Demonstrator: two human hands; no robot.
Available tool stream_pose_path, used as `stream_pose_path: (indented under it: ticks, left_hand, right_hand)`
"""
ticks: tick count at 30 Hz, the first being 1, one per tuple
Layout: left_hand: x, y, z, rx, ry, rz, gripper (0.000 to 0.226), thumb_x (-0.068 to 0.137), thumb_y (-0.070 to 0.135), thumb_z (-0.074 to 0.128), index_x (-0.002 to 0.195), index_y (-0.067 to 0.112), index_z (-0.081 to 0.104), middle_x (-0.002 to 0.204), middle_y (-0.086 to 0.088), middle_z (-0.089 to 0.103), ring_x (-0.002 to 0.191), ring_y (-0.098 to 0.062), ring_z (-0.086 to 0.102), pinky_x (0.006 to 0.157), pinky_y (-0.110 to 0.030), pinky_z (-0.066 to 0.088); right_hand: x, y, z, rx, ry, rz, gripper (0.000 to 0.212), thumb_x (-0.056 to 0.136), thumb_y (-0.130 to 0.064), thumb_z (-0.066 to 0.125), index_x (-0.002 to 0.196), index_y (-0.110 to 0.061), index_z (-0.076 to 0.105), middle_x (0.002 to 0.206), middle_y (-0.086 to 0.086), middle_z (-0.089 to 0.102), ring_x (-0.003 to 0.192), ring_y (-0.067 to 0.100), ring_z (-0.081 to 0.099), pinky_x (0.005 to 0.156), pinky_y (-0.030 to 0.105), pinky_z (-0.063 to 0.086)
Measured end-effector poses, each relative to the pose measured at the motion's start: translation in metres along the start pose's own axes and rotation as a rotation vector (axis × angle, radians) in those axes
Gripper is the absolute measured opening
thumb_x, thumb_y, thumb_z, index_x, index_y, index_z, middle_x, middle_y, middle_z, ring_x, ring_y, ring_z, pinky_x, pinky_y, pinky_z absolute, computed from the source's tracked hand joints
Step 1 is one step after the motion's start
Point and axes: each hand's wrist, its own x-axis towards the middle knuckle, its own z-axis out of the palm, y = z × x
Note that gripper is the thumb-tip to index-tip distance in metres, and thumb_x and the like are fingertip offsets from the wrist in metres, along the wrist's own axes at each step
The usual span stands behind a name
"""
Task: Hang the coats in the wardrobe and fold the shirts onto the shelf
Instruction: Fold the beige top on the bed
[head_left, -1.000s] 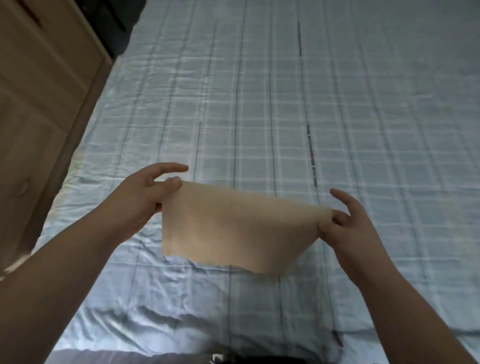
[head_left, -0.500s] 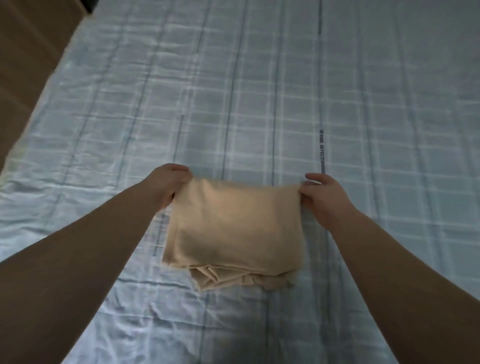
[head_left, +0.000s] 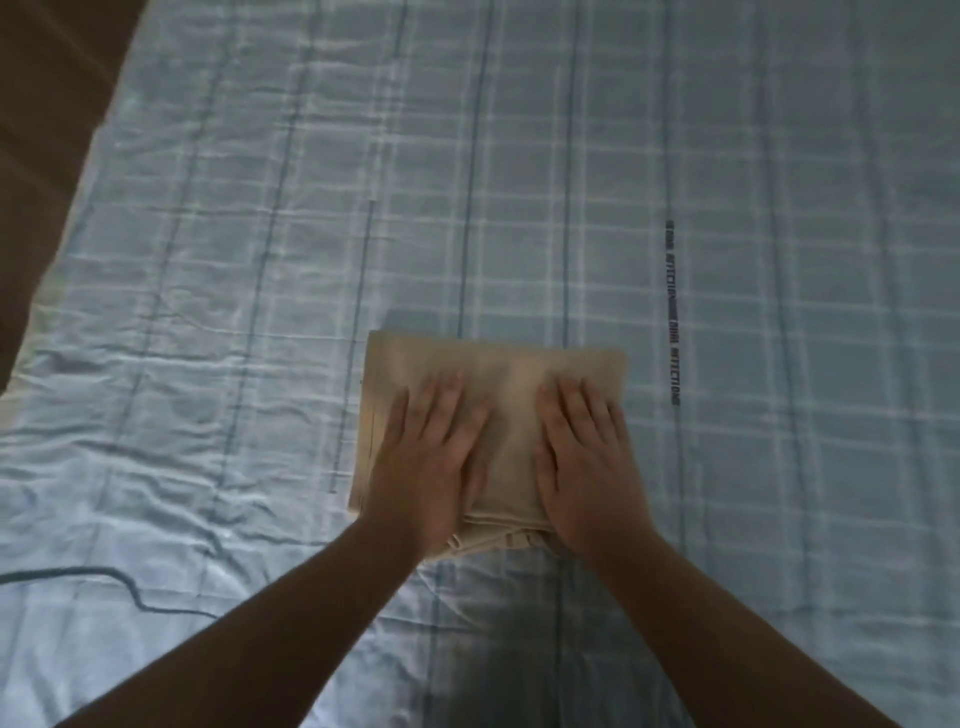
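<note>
Head view, the only one we have, looks down on a folded beige cotton shirt (head_left: 498, 384) lying flat on the pale blue checked bedsheet (head_left: 519, 182), a little below the middle of the frame. We have both palms on it. Our left hand (head_left: 434, 457) rests on the left half and our right hand (head_left: 584, 462) on the right half, fingers straight and laid flat, pointing toward the top of the frame. Neither grip is closed around anything; both are wide and pressing down on the cloth.

We judge the hands lie this way to flatten the bundle and set its creases, so that the layers hold together when it is lifted to the shelf. Several folded layers peek out at the near edge between our wrists, and stacked edges show along the left side, which suggests the fold is complete or nearly so. The shelf and the wardrobe are not in view.

A thin dark cord (head_left: 119, 584) trails across the sheet at lower left, well apart from the shirt.

A line of dark printed lettering (head_left: 672, 312) runs down a stripe of the sheet at right; it is too blurred for us to read with confidence.
</note>
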Motion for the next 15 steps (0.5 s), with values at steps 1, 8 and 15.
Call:
stream_pose_path:
  ticks: [1,8,15]
  left_hand:
    - [-0.004,0.001,0.008,0.006,-0.025,-0.042,0.059,0.098,0.047,0.034,0.153,0.027,0.030,0.157,-0.013,0.030,0.147,-0.035,0.022,0.118,-0.055,0.017]
    - [-0.024,-0.012,0.048,0.109,-0.085,-0.118,0.067,0.094,0.059,0.030,0.155,0.031,0.021,0.161,-0.014,0.020,0.149,-0.038,0.013,0.119,-0.054,0.013]
    - [-0.022,-0.006,0.026,0.037,-0.071,-0.122,0.066,0.097,0.055,0.028,0.157,0.029,0.014,0.161,-0.011,0.023,0.149,-0.032,0.015,0.119,-0.053,0.013]
  right_hand:
    - [-0.003,0.001,0.006,-0.038,-0.024,0.026,0.060,0.098,-0.033,0.040,0.153,-0.012,0.033,0.159,0.013,0.030,0.147,0.034,0.024,0.120,0.052,0.018]
    - [-0.032,0.019,0.036,-0.100,-0.079,0.115,0.068,0.098,-0.043,0.032,0.157,-0.013,0.017,0.165,0.009,0.013,0.152,0.027,0.008,0.121,0.052,0.015]
    - [-0.031,0.015,0.010,0.479,0.148,0.392,0.065,0.090,-0.029,0.054,0.151,-0.018,0.034,0.161,0.004,0.024,0.148,0.019,0.021,0.121,0.033,0.017]
